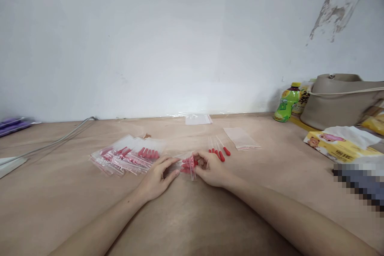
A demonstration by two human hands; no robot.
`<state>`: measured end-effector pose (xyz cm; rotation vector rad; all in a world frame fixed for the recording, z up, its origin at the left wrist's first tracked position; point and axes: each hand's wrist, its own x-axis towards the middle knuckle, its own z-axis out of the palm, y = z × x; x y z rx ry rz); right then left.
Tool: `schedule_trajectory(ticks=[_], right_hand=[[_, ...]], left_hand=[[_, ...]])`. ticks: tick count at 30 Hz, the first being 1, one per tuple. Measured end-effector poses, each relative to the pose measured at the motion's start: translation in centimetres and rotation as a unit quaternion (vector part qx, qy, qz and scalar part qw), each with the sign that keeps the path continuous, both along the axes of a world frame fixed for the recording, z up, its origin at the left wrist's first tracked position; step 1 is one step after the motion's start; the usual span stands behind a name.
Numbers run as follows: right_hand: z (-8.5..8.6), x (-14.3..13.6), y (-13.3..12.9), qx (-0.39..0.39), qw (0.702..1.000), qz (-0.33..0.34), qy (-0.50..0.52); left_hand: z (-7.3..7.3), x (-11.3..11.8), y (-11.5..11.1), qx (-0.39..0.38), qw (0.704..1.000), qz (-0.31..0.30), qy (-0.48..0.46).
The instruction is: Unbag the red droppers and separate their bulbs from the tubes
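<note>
Between my hands, just above the table, is a clear zip-lock bag [193,173] with several red-bulbed glass droppers [185,165] in it. My left hand [159,176] pinches the bag's left end, fingers around the dropper stems. At the bag's mouth, my right hand [211,168] has thumb and fingers closed on the edge near the red bulbs. Several loose droppers [221,155] lie just beyond my right hand. To the left, filled zip-lock bags [121,158] overlap in a pile, their red bulbs showing through.
A stack of flat zip-lock bags [241,139] lies right of centre, and another white packet [197,119] lies by the wall. Toward the right are a green bottle [286,104], a grey bag [333,108] and a yellow tissue pack [339,144]. A cable [66,137] crosses the left side.
</note>
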<state>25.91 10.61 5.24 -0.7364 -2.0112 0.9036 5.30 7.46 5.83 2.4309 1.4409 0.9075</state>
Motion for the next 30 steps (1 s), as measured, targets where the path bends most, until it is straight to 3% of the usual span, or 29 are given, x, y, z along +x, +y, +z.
schedule_trajectory(ticks=[5,12,17,20,22,25,27,30], right_hand=[[-0.3,-0.3,-0.2,-0.084,0.991,0.089,0.052],[1.4,0.4,0.3,-0.057,0.998,-0.016,0.011],[4.8,4.7,3.2,-0.133,0.986,-0.09,-0.037],[6.4,7.3,4.6,-0.12,0.986,-0.115,0.027],[6.7,8.1,5.2,-0.086,0.984,-0.141,0.069],[5.7,7.8,5.5,0.043,0.976,-0.203,0.067],[4.5,7.0,5.3,0.16,0.96,-0.227,0.021],[2.7,5.6,4.8,0.308,0.924,-0.205,-0.101]], left_hand=[[0.1,0.0,0.0,-0.002,1.0,-0.005,0.011],[0.0,0.0,0.1,-0.004,1.0,0.021,0.013],[-0.1,-0.1,0.0,0.006,0.999,0.041,0.027],[0.0,0.0,-0.1,0.009,0.998,0.044,0.036],[0.1,0.1,-0.1,0.01,0.998,0.043,0.041],[0.1,0.2,-0.1,0.01,0.998,0.043,0.044],[0.0,0.2,-0.1,0.013,0.998,0.042,0.044],[-0.1,0.1,-0.1,0.017,0.998,0.039,0.044]])
